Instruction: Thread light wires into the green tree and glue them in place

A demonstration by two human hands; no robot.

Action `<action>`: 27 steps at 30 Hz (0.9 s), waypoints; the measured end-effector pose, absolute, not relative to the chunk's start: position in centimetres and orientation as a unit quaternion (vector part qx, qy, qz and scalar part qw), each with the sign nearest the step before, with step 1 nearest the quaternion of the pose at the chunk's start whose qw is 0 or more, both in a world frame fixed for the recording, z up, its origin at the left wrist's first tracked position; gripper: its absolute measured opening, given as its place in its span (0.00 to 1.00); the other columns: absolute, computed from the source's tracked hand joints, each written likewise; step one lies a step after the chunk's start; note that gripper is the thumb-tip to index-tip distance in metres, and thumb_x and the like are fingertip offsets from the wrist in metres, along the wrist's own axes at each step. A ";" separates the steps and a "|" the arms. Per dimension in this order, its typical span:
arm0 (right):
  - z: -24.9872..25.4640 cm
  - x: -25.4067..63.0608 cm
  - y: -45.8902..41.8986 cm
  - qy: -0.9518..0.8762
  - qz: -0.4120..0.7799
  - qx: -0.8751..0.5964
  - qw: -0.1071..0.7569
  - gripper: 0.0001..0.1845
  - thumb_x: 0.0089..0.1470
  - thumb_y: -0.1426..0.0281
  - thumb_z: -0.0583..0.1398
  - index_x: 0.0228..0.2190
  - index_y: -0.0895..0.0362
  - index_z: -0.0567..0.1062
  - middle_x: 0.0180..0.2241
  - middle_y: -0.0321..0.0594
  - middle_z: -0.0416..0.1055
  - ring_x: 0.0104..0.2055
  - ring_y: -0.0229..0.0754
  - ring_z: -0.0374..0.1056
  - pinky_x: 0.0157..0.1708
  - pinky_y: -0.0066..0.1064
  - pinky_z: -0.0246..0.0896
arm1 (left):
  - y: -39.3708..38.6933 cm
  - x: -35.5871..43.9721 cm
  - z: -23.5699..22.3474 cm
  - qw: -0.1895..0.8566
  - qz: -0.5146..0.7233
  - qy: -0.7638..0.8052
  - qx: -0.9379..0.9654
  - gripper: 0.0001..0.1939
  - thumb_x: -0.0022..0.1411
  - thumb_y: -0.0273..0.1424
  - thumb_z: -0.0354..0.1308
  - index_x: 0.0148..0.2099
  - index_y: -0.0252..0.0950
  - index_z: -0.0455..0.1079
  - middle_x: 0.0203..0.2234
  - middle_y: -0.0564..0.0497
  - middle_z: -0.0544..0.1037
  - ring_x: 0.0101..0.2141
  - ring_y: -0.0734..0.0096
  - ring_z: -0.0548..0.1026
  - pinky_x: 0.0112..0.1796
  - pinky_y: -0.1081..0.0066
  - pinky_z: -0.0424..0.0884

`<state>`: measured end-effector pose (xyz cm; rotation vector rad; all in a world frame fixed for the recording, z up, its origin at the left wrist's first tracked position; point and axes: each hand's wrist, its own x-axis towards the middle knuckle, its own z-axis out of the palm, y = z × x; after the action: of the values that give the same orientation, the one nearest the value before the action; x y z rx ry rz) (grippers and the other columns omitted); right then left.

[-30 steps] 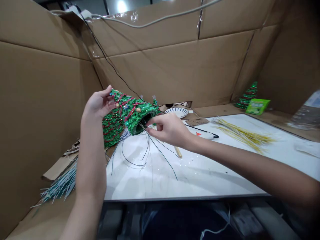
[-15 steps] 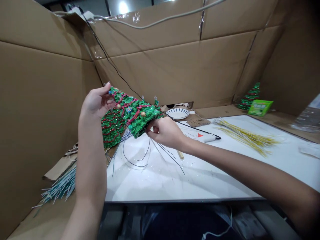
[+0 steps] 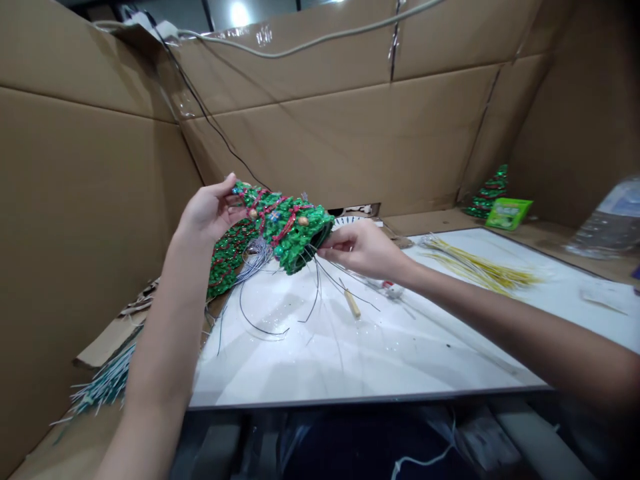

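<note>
A small green Christmas tree, wound with red garland and dotted with gold and blue beads, is held tilted in the air. My left hand pinches its narrow tip at the left. At the wide hollow base my right hand is closed on the rim, its fingertips partly hidden. Thin dark wires show just below the base, against the white board. Behind my left wrist stands another green tree with red garland, partly covered.
An awl with a wooden handle and a glue gun lie on the board. Yellow wires spread at the right, near a green packet, a small tree and a plastic bottle. Teal strands lie left. Cardboard walls surround everything.
The tree has shifted slightly right in view and turned, so its hollow base now shows. My right hand has moved right along the base rim. The awl is more fully visible.
</note>
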<state>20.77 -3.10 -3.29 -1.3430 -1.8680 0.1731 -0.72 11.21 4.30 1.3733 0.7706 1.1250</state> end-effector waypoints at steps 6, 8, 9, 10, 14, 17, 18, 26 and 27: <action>-2.9 23.8 -4.1 -0.745 0.058 -0.562 0.356 0.14 0.52 0.61 0.61 0.30 0.60 0.81 0.21 0.36 0.67 0.24 0.34 0.58 0.25 0.30 0.51 | 9.5 1.1 2.8 0.639 0.481 0.306 0.516 0.19 0.71 0.28 0.45 0.27 0.37 0.66 0.12 0.55 0.68 0.14 0.79 0.69 0.18 0.82 0.71; -3.1 24.7 -4.4 -0.757 0.032 -0.552 0.348 0.12 0.52 0.63 0.61 0.30 0.58 0.81 0.27 0.39 0.71 0.29 0.37 0.63 0.29 0.31 0.56 | 8.8 1.5 1.5 0.656 0.484 0.310 0.489 0.19 0.72 0.28 0.45 0.27 0.37 0.66 0.13 0.56 0.68 0.15 0.79 0.71 0.20 0.82 0.73; -3.2 25.1 -4.6 -0.759 0.016 -0.548 0.352 0.11 0.51 0.63 0.62 0.29 0.58 0.81 0.31 0.41 0.72 0.33 0.39 0.65 0.30 0.31 0.58 | 8.5 1.7 0.7 0.664 0.486 0.315 0.473 0.18 0.72 0.27 0.45 0.28 0.36 0.66 0.13 0.55 0.69 0.16 0.78 0.73 0.21 0.81 0.74; -3.3 25.5 -4.8 -0.759 0.004 -0.544 0.358 0.11 0.51 0.64 0.62 0.29 0.57 0.80 0.35 0.43 0.72 0.38 0.41 0.66 0.32 0.32 0.60 | 8.1 1.9 -0.1 0.674 0.487 0.316 0.457 0.18 0.72 0.28 0.44 0.29 0.35 0.66 0.15 0.55 0.71 0.18 0.78 0.74 0.22 0.81 0.75; -4.2 27.3 -5.3 -0.758 0.084 -0.548 0.343 0.10 0.52 0.64 0.61 0.27 0.57 0.77 0.35 0.44 0.74 0.40 0.42 0.68 0.34 0.33 0.64 | 6.5 2.4 -3.7 0.709 0.487 0.320 0.397 0.17 0.72 0.28 0.43 0.31 0.33 0.66 0.22 0.50 0.78 0.25 0.74 0.79 0.31 0.76 0.80; -5.3 28.6 -5.5 -0.733 0.218 -0.563 0.312 0.12 0.52 0.61 0.61 0.26 0.58 0.74 0.29 0.42 0.74 0.32 0.40 0.70 0.30 0.34 0.66 | 4.7 2.5 -5.9 0.719 0.477 0.341 0.373 0.16 0.72 0.27 0.42 0.35 0.33 0.68 0.26 0.49 0.80 0.27 0.72 0.81 0.33 0.74 0.81; -5.7 28.9 -5.5 -0.723 0.251 -0.565 0.309 0.12 0.52 0.61 0.61 0.27 0.58 0.74 0.29 0.42 0.75 0.31 0.40 0.70 0.30 0.34 0.67 | 4.0 2.5 -6.6 0.724 0.470 0.346 0.368 0.16 0.72 0.28 0.41 0.36 0.33 0.68 0.27 0.49 0.80 0.28 0.71 0.81 0.32 0.74 0.81; -8.5 30.6 -6.0 -0.715 0.320 -0.552 0.287 0.14 0.48 0.60 0.64 0.25 0.59 0.74 0.27 0.40 0.74 0.29 0.39 0.71 0.30 0.32 0.69 | -0.4 1.4 -11.1 0.753 0.409 0.391 0.336 0.13 0.69 0.22 0.46 0.32 0.36 0.67 0.32 0.48 0.79 0.31 0.74 0.81 0.36 0.75 0.82; -8.8 30.7 -6.1 -0.714 0.326 -0.552 0.282 0.14 0.48 0.60 0.64 0.26 0.59 0.74 0.26 0.40 0.74 0.28 0.39 0.71 0.30 0.31 0.68 | -0.8 1.1 -11.5 0.757 0.393 0.402 0.334 0.13 0.68 0.22 0.48 0.32 0.37 0.67 0.32 0.48 0.79 0.30 0.74 0.81 0.35 0.75 0.82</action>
<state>30.71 -6.12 -8.80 -1.4793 -1.9125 0.8731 1.14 -0.81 -11.52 0.7277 0.8755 0.8559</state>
